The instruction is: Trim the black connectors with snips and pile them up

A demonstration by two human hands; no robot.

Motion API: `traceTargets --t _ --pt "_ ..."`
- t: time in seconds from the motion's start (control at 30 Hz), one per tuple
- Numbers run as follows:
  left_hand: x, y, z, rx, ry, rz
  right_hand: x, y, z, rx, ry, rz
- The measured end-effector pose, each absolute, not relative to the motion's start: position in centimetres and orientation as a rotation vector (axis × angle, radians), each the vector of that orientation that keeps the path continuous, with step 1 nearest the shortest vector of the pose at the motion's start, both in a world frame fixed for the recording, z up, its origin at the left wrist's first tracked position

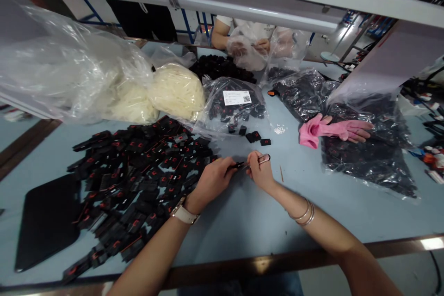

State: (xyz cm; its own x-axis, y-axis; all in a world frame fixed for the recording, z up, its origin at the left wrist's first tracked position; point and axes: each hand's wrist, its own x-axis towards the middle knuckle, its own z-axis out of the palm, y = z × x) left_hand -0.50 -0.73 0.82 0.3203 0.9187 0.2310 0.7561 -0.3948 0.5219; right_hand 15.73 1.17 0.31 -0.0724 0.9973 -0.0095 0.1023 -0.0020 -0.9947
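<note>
Over the table's middle, my left hand (214, 178) pinches a small black plastic part (238, 165) between thumb and fingers. My right hand (260, 172) is closed around slim, shiny tweezers (265, 158), whose tip end meets the black part; the exact contact is too small to make out. A big heap of black connector-like parts with red marks (138, 175) spreads to the left of my left hand. Beyond my hands lie a few loose black parts (255, 137) and a little scatter of tiny white pieces (280, 129). A thin brown stick (281, 174) rests right of my right hand.
Behind the heap stand clear bags of cream-coloured pieces (178, 92) and a labelled bag of black parts (236, 104). A pink glove (335, 129) lies across bags at right. A black tray (48, 222) sits at left. Another person's hands (262, 45) work across the table.
</note>
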Motion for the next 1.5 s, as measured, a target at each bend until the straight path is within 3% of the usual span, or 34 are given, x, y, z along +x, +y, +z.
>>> traceTargets --t 1.5 --pt "-0.43 -0.73 0.88 2.247 1.529 0.708 15.84 1.50 0.60 -1.232 -1.201 1.289"
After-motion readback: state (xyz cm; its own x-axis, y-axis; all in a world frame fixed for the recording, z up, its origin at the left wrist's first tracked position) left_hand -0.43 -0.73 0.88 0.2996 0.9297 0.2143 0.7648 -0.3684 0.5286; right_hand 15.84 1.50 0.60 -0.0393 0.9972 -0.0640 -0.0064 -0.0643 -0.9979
